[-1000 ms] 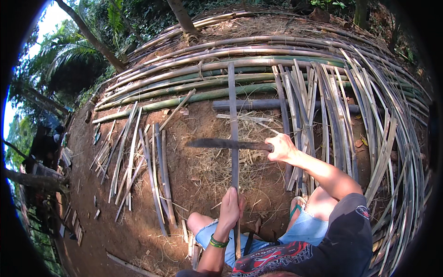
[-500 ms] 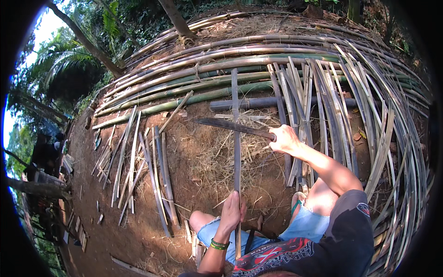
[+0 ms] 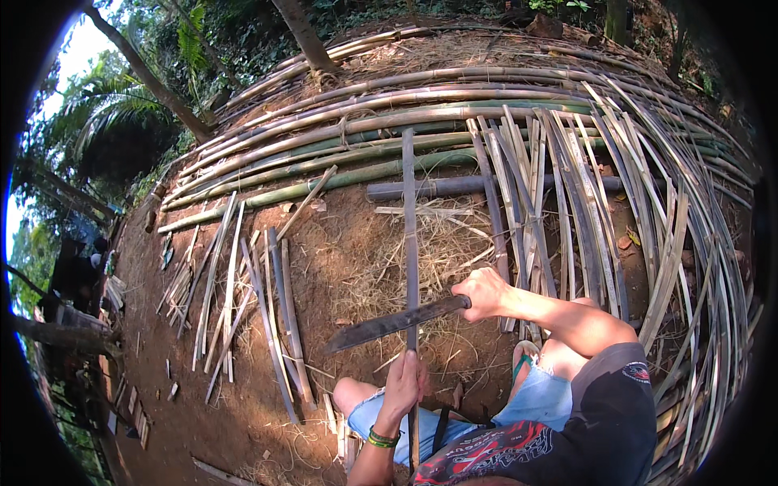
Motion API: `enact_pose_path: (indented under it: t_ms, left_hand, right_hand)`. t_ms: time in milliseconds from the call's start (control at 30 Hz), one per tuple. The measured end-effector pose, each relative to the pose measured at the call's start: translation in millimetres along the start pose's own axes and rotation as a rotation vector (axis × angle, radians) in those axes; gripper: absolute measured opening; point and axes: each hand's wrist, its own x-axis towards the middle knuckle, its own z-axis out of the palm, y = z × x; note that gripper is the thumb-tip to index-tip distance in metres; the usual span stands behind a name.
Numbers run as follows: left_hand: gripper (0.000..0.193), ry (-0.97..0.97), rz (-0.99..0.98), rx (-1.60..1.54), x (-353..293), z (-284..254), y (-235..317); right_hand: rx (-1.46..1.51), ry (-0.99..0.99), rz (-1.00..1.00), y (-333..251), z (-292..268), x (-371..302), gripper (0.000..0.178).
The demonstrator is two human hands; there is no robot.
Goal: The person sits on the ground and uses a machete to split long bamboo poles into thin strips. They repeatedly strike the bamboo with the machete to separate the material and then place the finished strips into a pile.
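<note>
My right hand (image 3: pixel 481 294) grips a machete (image 3: pixel 397 321) by its handle. The dark blade points left and crosses a long, narrow bamboo strip (image 3: pixel 411 235), just beyond my other hand. Fingers of my left hand (image 3: pixel 403 384) are wrapped round the strip near its lower end, close to my lap. From there the strip runs away from me, its far end over the green bamboo poles. Whether the blade touches the strip or hovers over it, I cannot tell. Beneath lies a heap of pale shavings (image 3: pixel 373 279) on the brown soil.
Long bamboo poles (image 3: pixel 308 182) lie across the far side, with a dark pole (image 3: pixel 454 186) in front. Many split strips (image 3: pixel 596 219) are piled at the right. Smaller bundles of strips (image 3: pixel 275 316) rest on the left. Tree trunks (image 3: pixel 150 77) stand at the far left.
The machete has come down along the strip toward my left hand, its tip now angled lower. My right hand moved nearer to me; my left hand kept its hold, shifting slightly.
</note>
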Motion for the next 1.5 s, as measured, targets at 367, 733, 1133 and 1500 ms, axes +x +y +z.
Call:
enact_pose_path:
  t_ms: [367,733,1133,1500]
  left_hand:
    - [0.033,-0.031,-0.057,-0.156,-9,-2,3]
    - [0.034,-0.114,-0.092,-0.191,-14,1,-5]
    - [0.032,-0.142,-0.101,-0.124,-22,1,-16]
    - [0.031,-0.163,-0.133,-0.262,-10,0,-9]
  right_hand:
    - [0.003,-0.049,0.114,8,-5,0,0.019]
    - [-0.044,0.154,0.196,53,-24,-3,0.018]
    - [0.019,0.185,0.328,67,-41,-3,0.018]
    - [-0.199,0.16,0.125,113,-34,-16,0.029]
